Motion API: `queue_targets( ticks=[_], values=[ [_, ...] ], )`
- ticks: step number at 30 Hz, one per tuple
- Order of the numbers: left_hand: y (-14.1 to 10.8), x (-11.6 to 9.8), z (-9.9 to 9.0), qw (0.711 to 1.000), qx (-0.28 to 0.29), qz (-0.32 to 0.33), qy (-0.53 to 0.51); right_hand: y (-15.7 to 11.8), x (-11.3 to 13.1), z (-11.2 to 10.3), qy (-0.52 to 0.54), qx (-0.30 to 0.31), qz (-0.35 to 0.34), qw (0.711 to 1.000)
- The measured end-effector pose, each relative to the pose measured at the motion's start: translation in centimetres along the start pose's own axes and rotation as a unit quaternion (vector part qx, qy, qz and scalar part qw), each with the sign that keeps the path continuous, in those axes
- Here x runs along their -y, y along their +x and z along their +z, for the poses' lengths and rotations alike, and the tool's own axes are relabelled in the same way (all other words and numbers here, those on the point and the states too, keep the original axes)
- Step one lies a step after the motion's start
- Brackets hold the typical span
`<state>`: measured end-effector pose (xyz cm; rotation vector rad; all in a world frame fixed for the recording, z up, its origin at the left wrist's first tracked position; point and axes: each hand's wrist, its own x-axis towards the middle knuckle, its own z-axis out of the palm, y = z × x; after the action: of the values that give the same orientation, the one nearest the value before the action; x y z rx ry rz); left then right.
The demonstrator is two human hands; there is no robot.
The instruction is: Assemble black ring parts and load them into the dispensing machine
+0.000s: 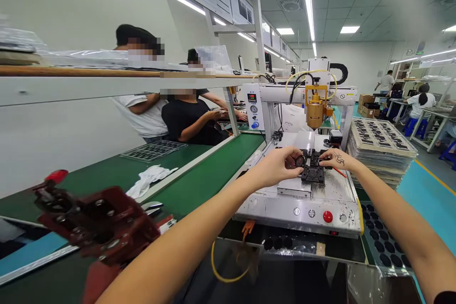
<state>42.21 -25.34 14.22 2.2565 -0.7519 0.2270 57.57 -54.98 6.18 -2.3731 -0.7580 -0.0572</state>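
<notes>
The white machine (278,211) stands beside a green belt (213,166) in a bright room. On the machine's shiny, scuffed bed (333,192) sits a boxy black block (313,175). Over that bed, the left hand (280,165) pinches a round, dark part (299,161). The right hand (337,157) touches the block; I cannot tell if its fingers are closed.

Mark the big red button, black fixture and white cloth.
Big red button (327,217): head view, on its cap.
Black fixture (312,175): head view, on its front part.
White cloth (149,179): head view, on its crumpled middle.
</notes>
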Motion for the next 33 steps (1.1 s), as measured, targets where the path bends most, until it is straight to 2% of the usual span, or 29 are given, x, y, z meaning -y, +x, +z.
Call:
queue_targets(
  ticks=[8,13,15,18,20,22,25,27,30,31,33],
  values=[
    [-4.6,0.1,-0.8,1.000,-0.028,-0.011,0.004,-0.5,0.3,1.4,-0.020,-0.058,-0.024,0.998],
    [-6.3,-0.7,0.2,0.998,-0.048,-0.028,-0.023,-0.8,1.4,1.4,-0.031,-0.112,-0.017,0.993],
    [-7.3,-1.0,1.0,0.997,-0.060,-0.031,-0.039,-2.4,2.2,1.3,-0.037,-0.156,-0.011,0.987],
    [-10.1,-0.7,2.4,0.994,-0.084,-0.046,-0.061,-7.7,3.8,2.0,-0.039,-0.229,-0.003,0.973],
    [-12.5,0.1,3.3,0.992,-0.083,-0.065,-0.066,-12.4,4.9,3.1,-0.039,-0.266,0.004,0.963],
    [-14.9,1.3,4.2,0.991,-0.075,-0.086,-0.066,-17.1,5.4,4.8,-0.038,-0.277,0.007,0.960],
    [-17.6,3.5,5.8,0.990,-0.065,-0.108,-0.070,-21.9,5.3,7.6,-0.066,-0.311,0.023,0.948],
    [-18.8,5.0,7.2,0.989,-0.043,-0.117,-0.080,-23.4,5.1,9.5,-0.103,-0.345,0.038,0.932],
    [-19.8,7.1,9.7,0.989,0.008,-0.112,-0.095,-23.9,6.1,12.3,-0.134,-0.397,0.037,0.907],
    [-19.9,7.8,10.6,0.989,0.027,-0.101,-0.100,-23.8,6.9,13.4,-0.125,-0.393,0.023,0.911],
    [-19.8,9.1,12.4,0.990,0.066,-0.075,-0.105,-23.3,8.6,16.0,-0.083,-0.309,-0.029,0.947]
  ],
)
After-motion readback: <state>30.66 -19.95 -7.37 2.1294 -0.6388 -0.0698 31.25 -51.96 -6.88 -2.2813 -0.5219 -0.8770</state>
